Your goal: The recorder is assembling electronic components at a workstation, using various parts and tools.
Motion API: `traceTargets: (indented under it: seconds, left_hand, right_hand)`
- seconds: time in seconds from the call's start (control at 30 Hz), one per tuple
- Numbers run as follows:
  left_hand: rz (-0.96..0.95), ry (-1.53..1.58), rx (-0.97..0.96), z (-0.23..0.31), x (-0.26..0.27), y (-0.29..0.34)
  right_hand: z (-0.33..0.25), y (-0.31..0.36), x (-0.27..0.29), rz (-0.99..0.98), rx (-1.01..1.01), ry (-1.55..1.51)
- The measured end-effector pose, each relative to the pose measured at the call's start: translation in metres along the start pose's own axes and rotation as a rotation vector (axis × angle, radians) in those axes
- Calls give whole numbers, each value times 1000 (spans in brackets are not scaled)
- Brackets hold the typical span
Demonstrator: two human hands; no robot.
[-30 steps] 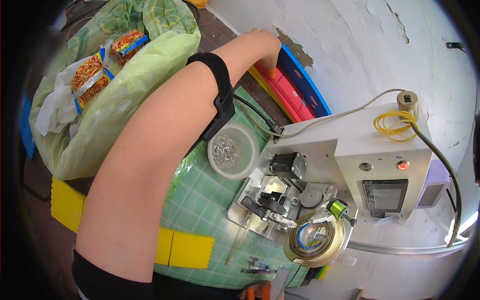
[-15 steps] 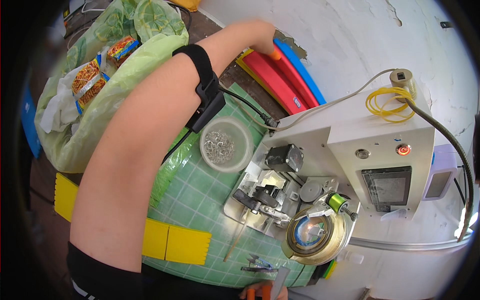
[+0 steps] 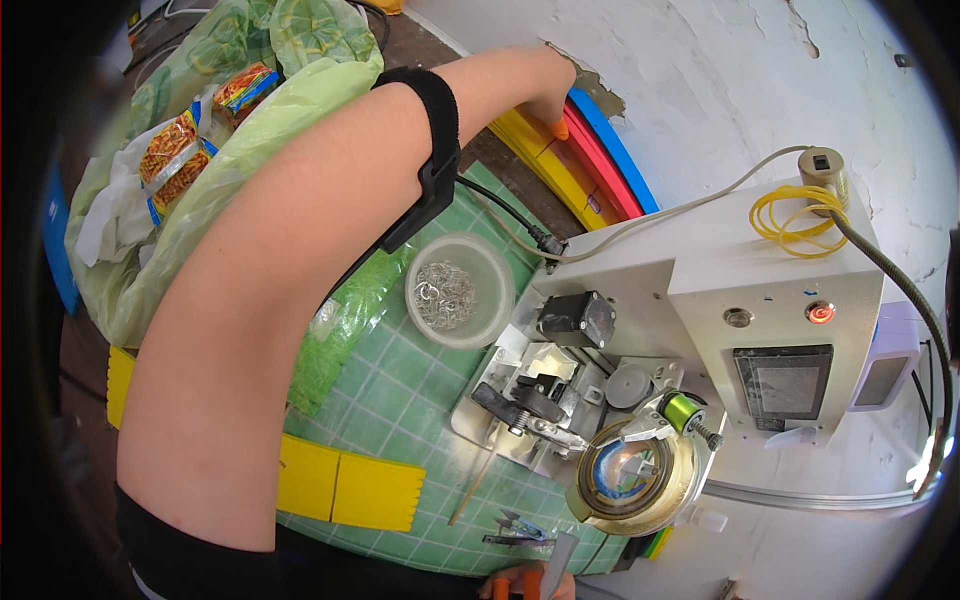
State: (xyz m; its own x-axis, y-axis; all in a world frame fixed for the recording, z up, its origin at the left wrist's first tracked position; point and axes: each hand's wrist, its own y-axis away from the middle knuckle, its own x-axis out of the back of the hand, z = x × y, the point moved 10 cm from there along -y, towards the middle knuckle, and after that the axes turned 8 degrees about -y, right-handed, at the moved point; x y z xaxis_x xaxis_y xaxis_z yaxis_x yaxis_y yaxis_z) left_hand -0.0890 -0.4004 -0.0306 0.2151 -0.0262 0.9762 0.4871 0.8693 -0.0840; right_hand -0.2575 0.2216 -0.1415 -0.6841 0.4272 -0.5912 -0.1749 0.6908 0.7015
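My left arm stretches across the bench to coloured strips leaning by the wall. My left hand (image 3: 552, 88) is bent over the far end of these strips, with one finger, orange at its tip, at the border of the red strip (image 3: 607, 168) and the yellow strip (image 3: 545, 160). A blue strip (image 3: 612, 145) stands on the wall side. The other fingers are hidden, but the hand looks closed on the red strip. At the bottom edge my right hand (image 3: 530, 578), partly cut off, is closed around an orange-handled tool (image 3: 558, 565) with a flat grey blade.
A tub (image 3: 460, 290) of small metal rings stands left of a machine (image 3: 775, 290) with a screen and a round lit work holder. Tweezers (image 3: 520, 530) and a thin stick (image 3: 473, 485) lie on the green mat. A yellow strip (image 3: 350, 487) and a plastic bag with snack packs (image 3: 110, 270) sit left.
My left hand has shifted slightly right, and the red strip now lies closer to the blue one. More of the yellow strip shows. My right hand stays put.
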Motion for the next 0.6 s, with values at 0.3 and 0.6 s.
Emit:
traceTargets:
  seconds: [0.3,0.6]
  left_hand:
    - [74,55,-35,0,4,-2]
    - [19,35,17,-2,-4,2]
  right_hand:
    - [-2,-1,-16,-129,16,-91]
    - [2,1,-4,-136,34,-45]
